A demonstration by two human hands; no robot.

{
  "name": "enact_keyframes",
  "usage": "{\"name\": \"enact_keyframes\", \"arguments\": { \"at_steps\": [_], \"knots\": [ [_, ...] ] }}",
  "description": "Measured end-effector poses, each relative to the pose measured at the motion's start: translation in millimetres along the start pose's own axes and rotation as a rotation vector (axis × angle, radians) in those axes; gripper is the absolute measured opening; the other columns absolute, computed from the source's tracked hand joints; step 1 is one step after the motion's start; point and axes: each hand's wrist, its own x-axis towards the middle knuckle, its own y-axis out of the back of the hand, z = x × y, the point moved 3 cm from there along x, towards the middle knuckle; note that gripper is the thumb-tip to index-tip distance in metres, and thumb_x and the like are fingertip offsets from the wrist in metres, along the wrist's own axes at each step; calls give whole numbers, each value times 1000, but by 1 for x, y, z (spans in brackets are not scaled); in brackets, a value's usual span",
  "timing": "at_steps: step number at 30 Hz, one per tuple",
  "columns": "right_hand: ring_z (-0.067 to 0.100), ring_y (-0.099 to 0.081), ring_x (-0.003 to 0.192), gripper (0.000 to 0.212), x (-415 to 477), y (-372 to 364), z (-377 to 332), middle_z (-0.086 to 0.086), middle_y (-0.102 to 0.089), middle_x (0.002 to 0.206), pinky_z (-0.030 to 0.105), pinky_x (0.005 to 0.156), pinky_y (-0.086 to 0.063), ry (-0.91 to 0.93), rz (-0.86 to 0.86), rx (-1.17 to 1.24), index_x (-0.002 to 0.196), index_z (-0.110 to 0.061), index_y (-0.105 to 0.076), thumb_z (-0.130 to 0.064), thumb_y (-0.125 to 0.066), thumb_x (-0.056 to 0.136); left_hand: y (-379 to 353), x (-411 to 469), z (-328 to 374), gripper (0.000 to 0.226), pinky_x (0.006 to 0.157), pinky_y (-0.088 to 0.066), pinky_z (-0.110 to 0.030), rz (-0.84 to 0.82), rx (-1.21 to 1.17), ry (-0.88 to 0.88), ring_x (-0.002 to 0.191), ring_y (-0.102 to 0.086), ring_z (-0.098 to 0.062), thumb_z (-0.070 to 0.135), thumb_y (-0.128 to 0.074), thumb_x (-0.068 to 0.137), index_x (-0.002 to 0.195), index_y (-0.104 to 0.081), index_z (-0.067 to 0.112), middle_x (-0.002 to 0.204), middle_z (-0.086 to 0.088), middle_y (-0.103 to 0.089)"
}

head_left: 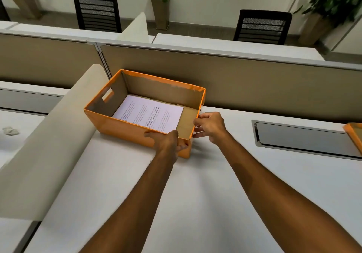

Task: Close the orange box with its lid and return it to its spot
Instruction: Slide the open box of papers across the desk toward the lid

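Observation:
The orange box (121, 130) stands open on the white desk, against the beige partition, with a printed sheet of paper (150, 115) lying flat inside. My left hand (166, 141) grips the box's near wall at its right corner, fingers over the rim. My right hand (210, 128) holds the box's right end wall, thumb on the rim and fingers on the outside. The orange lid (354, 135) lies at the far right edge of the view, mostly cut off.
A curved beige divider (54, 147) rises just left of the box. A grey cable hatch (301, 137) is set into the desk on the right. A crumpled paper (10, 131) lies on the neighbouring desk. Black chairs and potted plants stand beyond the partition.

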Motion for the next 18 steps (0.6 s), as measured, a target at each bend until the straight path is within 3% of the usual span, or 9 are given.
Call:
{"name": "enact_keyframes", "arguments": {
  "at_steps": [5,9,12,15,18],
  "knots": [
    [31,-74,73,14,-24,3,14,16,-72,91,40,53,-61,-18,-13,78,88,-5,-66,-6,-77,79,17,-13,-8,95,58,-57,-64,24,29,1,104,-64,-49,-10,-58,81,150,-2,24,130,-8,-58],
    [33,-75,73,26,-50,10,26,20,-73,92,44,58,-62,-36,-111,147,98,0,-64,-9,-79,78,37,-33,-9,100,59,-59,-60,33,121,-11,104,-65,-50,-6,-60,80,149,-4,41,124,-8,-55],
    [34,-75,72,29,-67,20,35,25,-72,91,46,60,-62,-47,-179,176,97,2,-63,-16,-78,81,57,-46,-7,94,58,-60,-59,29,177,-20,103,-64,-50,-6,-61,77,144,-18,45,127,-7,-51],
    [33,-74,73,40,-75,39,38,21,-69,92,47,57,-62,-26,-22,132,99,-5,-57,-29,-81,77,76,-57,-5,93,61,-59,-62,-46,208,-44,101,-66,-45,-9,-62,77,145,-24,42,132,-6,-54],
    [31,-69,91,57,-78,63,36,13,-63,106,46,65,-63,68,166,-11,115,-16,-50,-44,-79,74,91,-70,-2,92,61,-59,-60,-138,261,-57,105,-65,-43,-10,-61,83,147,-24,45,133,-4,-57]
  ]
}}
